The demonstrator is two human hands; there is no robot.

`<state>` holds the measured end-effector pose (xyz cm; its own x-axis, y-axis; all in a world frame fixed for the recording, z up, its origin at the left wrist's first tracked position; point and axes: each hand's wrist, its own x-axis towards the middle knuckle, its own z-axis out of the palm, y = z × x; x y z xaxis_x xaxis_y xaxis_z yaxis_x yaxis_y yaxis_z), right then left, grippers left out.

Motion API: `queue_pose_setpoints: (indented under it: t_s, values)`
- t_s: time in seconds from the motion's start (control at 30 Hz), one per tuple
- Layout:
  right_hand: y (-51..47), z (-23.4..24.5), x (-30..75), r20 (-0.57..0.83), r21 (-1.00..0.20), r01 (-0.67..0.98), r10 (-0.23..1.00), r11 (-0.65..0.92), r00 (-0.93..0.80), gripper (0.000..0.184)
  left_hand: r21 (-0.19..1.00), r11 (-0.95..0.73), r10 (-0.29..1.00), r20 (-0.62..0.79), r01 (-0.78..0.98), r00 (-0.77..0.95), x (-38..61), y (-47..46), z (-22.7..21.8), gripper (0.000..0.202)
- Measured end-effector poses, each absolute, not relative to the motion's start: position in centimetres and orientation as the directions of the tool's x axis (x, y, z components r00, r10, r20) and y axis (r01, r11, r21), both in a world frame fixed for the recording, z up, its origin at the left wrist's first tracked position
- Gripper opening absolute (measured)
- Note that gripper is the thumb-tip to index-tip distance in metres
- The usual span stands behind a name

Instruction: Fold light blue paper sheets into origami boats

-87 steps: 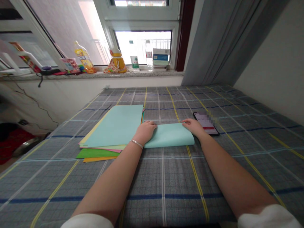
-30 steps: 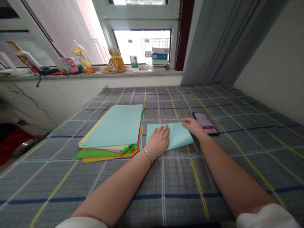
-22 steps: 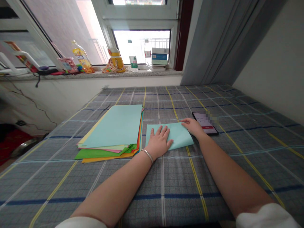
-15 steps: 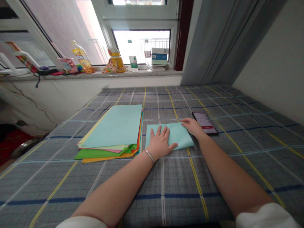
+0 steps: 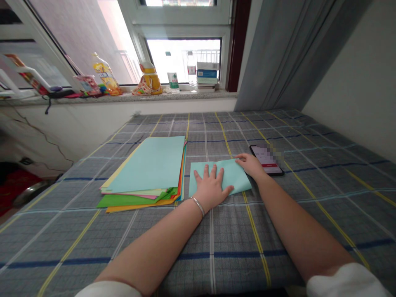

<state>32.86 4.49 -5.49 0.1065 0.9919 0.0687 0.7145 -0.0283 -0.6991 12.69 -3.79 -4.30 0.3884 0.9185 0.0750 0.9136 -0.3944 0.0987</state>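
Grey plaid cloth [image 5: 278,214] covers the whole surface here, a window and a cluttered sill [image 5: 123,97] beyond it, a curtain [image 5: 287,53] down the side. Both arms are out over the cloth now. The left hand [image 5: 212,187] lies palm-down, fingers [image 5: 213,171] splayed wide and gripping nothing, flat on the folded sheet [image 5: 235,175], a pale teal piece lying directly under those fingers and running out past the thumb. A bracelet [image 5: 198,205] sits at that wrist. The right hand [image 5: 252,165] is at the sheet's far corner, fingers [image 5: 243,159] loosely bent, tips resting on the paper and pressing down rather than pinching it; nothing is closed in that hand either. Just beyond the right fingertips lies a phone [image 5: 266,159], screen lit, close to the knuckles but apart from the sheet. Off the left little finger, just beside the sheet's edge, sits a stack [image 5: 151,165] of coloured paper, teal on top, green and orange fanning out underneath. By my reading this is the flattening stage: the fold is made and the palm is bearing down on it. Any further pass along the crease would call for the right fingertips holding that corner firm so the layers stay lined up, and an even, flat palm, since the soft cloth beneath gives way.
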Motion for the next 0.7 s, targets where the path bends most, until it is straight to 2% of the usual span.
queue_pose_setpoints:
  t_s: [0.1, 0.27, 0.7]
  values:
    - [4.5, -5.5, 32.9, 0.08, -0.696, 0.718, 0.992, -0.016, 0.1, 0.023, 0.082, -0.437, 0.898, 0.1, 0.896, 0.429, 12.8, -3.5, -4.6, 0.083]
    - [4.5, -5.5, 32.8, 0.09, -0.673, 0.739, 0.991, -0.015, 0.102, 0.022, 0.075, -0.515, 0.857, 0.067, 0.854, 0.511, 13.2, -3.4, -4.6, 0.077]
    - [4.6, -5.6, 32.9, 0.087, -0.675, 0.738, 0.991, -0.013, 0.097, 0.023, 0.137, -0.348, 0.937, 0.032, 0.927, 0.347, 16.2, -3.8, -4.4, 0.102]
